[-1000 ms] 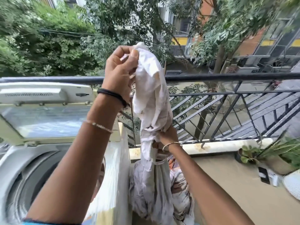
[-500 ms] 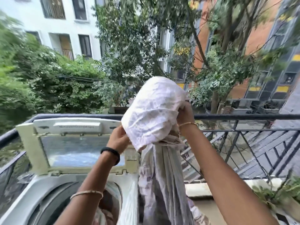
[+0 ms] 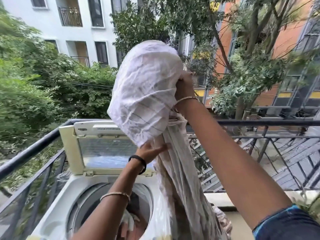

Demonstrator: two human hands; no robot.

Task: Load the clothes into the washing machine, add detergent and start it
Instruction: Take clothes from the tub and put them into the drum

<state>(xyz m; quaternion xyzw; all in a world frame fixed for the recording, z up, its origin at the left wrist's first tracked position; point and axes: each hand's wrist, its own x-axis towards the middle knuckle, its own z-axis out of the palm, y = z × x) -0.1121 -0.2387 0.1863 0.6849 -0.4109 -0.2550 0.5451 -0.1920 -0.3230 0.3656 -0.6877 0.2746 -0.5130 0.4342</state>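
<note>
Through the head camera I see the white top-loading washing machine (image 3: 57, 212), with its cream hinged lid (image 3: 103, 153) standing upright at the back of the machine. The round drum opening (image 3: 83, 205) already holds laundry: crumpled white and brownish clothes (image 3: 131, 222) lie in it, partly hidden behind the left forearm. A clear plastic cover (image 3: 161, 215) hangs over the machine's right edge.

Above the machine's lid, a white crumpled cloth (image 3: 147, 90) balloons into a rounded bundle. Below it, a long pale beige length of fabric (image 3: 183, 184) hangs down past the right side of the machine, outside the drum. I cannot tell whether the two are one piece.

The right hand (image 3: 184, 87) is raised high above the machine. Its fingers are curled tight into the gathered edge of the white cloth, gripping it. The left hand (image 3: 149, 152) is lower, in front of the lid and just under the bundle's bottom edge. The fingers (image 3: 162, 146) I can see lie nearly straight and close together, touching the hanging fabric rather than closing round it; the others are hidden by the cloth. A black band (image 3: 138, 162) circles the left wrist.

A black metal railing (image 3: 29, 153) runs behind the machine and off to both sides of it.
</note>
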